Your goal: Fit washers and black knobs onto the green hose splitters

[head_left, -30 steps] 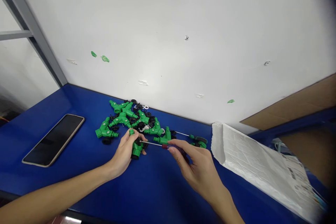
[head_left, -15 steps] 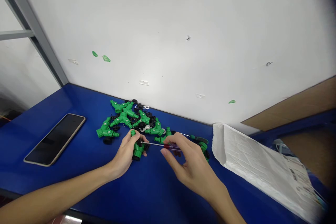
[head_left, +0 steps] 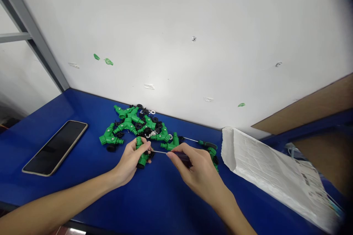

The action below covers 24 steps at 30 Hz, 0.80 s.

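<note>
My left hand is closed around a green Y-shaped hose connector with a black ring at its lower end. The thumb lies across the connector near the screwdriver's tip. In my right hand is a screwdriver, its thin metal shaft pointing left to the connector; the fingers cover most of the dark handle. Whether the tip sits in a screw is too small to tell. Just beyond both hands lies a heap of similar green connectors, mixed with black caps and white washers.
A phone lies on the blue table at the left. Right of the heap rests a second screwdriver, beside another green connector. A white padded envelope stretches along the right. The white wall rises behind the table.
My left thumb has moved right, over the connector towards the screwdriver's tip. My right fingers have slid forward, hiding more of the handle. The whole view has shifted slightly.
</note>
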### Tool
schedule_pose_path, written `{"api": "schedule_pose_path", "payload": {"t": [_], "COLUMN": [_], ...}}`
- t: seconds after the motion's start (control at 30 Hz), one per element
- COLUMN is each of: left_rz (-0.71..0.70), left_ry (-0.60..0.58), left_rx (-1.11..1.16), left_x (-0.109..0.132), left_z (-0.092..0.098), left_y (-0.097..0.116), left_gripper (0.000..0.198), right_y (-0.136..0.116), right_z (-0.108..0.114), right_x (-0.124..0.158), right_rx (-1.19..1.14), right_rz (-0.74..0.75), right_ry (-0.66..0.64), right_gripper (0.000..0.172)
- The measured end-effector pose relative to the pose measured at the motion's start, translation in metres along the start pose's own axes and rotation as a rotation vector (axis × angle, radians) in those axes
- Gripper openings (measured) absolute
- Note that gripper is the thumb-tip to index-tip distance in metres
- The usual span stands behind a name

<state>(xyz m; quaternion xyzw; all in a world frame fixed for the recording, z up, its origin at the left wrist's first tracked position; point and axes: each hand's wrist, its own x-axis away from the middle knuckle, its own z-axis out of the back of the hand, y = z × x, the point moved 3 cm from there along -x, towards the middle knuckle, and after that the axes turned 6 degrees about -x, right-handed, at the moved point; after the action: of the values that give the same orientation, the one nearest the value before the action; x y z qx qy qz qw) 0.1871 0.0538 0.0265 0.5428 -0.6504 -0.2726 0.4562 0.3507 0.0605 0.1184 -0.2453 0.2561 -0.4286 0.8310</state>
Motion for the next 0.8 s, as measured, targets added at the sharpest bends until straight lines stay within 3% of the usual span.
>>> {"api": "schedule_pose_path", "payload": {"t": [0.13, 0.23, 0.33, 0.47, 0.6, 0.7, 0.8], "left_rz": [0.015, 0.025, 0.017, 0.018, 0.036, 0.040, 0.034], "left_ry": [-0.005, 0.006, 0.014, 0.015, 0.038, 0.021, 0.014], "left_rx": [0.020, 0.022, 0.014, 0.008, 0.015, 0.018, 0.007], "left_x": [-0.0027, -0.0040, -0.0042, -0.0043, -0.0044, -0.0035, -0.0028], "left_z": [0.0007, 0.0020, 0.0032, 0.0035, 0.0033, 0.0025, 0.0027], "left_y": [-0.0026, -0.0035, -0.0026, -0.0017, -0.0021, -0.0022, -0.0027], "left_gripper": [0.023, 0.022, 0.021, 0.022, 0.023, 0.023, 0.023], "right_y": [0.0013, 0.0025, 0.0035, 0.0025, 0.0023, 0.0032, 0.0024], "right_z": [0.0004, 0.0001, -0.0011, -0.0019, 0.0014, 0.0024, 0.0012], "right_x": [0.0027, 0.0036, 0.0033, 0.0032, 0.0061, 0.0081, 0.0078], "right_rx": [-0.076, -0.138, -0.145, 0.029, 0.026, -0.102, -0.040], "right_rz": [-0.052, -0.009, 0.039, 0.003, -0.060, -0.002, 0.052], "right_ry": [-0.046, -0.063, -0.009, 0.000, -0.078, -0.066, -0.021], "right_gripper": [0.013, 0.007, 0.010, 0.028, 0.020, 0.011, 0.018]}}
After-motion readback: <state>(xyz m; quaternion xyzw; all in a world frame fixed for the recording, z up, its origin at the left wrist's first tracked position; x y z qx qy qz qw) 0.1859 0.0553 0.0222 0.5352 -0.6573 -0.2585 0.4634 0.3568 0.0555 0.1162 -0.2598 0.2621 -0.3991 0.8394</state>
